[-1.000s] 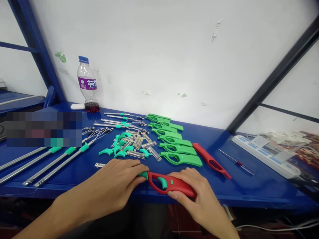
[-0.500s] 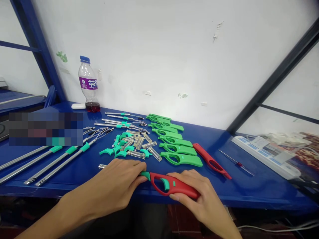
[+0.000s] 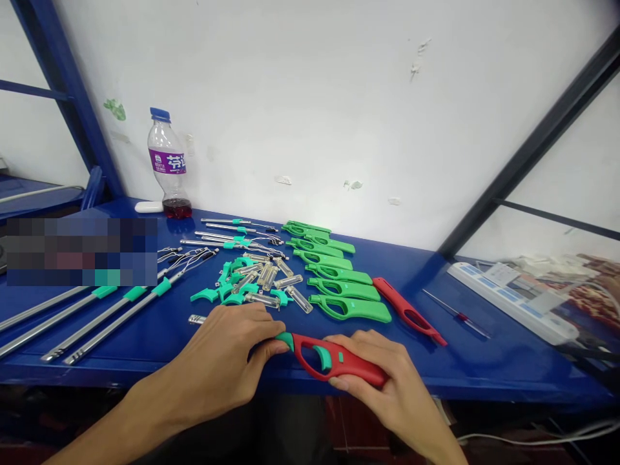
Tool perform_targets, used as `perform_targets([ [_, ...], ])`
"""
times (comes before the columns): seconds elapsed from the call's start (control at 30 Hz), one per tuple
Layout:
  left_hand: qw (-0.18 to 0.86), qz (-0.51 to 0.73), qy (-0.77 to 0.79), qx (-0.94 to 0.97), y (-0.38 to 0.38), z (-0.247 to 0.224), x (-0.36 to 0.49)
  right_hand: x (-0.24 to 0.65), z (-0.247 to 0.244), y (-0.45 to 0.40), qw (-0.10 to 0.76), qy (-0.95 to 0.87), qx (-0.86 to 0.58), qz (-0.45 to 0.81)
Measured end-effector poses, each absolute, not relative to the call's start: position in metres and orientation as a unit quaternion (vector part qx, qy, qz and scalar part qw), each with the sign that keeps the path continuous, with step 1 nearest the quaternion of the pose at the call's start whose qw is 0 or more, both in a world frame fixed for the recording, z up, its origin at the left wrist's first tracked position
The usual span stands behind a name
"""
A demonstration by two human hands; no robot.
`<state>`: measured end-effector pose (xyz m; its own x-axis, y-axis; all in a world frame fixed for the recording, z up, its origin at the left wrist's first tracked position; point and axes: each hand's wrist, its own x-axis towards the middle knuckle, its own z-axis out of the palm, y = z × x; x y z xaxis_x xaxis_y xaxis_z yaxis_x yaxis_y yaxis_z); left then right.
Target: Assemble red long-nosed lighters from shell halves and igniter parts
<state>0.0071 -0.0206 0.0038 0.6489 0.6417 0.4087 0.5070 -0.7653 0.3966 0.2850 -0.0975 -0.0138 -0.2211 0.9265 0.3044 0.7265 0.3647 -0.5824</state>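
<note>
A red lighter body (image 3: 351, 367) with a teal trigger is held over the table's front edge. My right hand (image 3: 382, 371) is closed around its wide end. At its narrow end, my left hand (image 3: 237, 352) pinches the teal collar (image 3: 287, 339); a metal tube tip (image 3: 196, 319) sticks out beyond that hand, and the rest of the tube is hidden under it. Behind my hands lie several teal triggers (image 3: 206, 294) and clear fuel tanks (image 3: 299, 299). Several green handle shells (image 3: 356, 309) form a column to their right.
On the blue table (image 3: 484, 368) are metal rods with teal collars (image 3: 116, 323), another red shell (image 3: 409, 312), a screwdriver (image 3: 460, 315) and a power strip (image 3: 513, 303). A bottle (image 3: 167, 165) stands at the back left by the wall.
The view has shifted slightly, so the table items appear a little farther left. Both hands keep the same hold on the red lighter.
</note>
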Motion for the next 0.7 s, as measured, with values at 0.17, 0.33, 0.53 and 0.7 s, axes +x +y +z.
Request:
perform_targets([
  [0.17,0.096,0.299,0.283,0.906,-0.0211,-0.001,0.0123,0.2861,-0.0159,-0.0978,0.322,-0.769,-0.539,0.119],
  [0.33,0.079,0.287,0.27,0.916,-0.0228,-0.0024,0.0152,0.2842,-0.0147,-0.0972,0.318,-0.782,-0.527,0.098],
  [0.53,0.118,0.263,0.263,0.921,-0.0231,0.0014,0.0142,0.2809,-0.0173,-0.0983,0.334,-0.793,-0.509,0.028],
  [0.7,0.053,0.306,0.241,0.92,-0.0243,0.0013,0.0172,0.2805,-0.0162,-0.0984,0.334,-0.785,-0.521,0.02],
])
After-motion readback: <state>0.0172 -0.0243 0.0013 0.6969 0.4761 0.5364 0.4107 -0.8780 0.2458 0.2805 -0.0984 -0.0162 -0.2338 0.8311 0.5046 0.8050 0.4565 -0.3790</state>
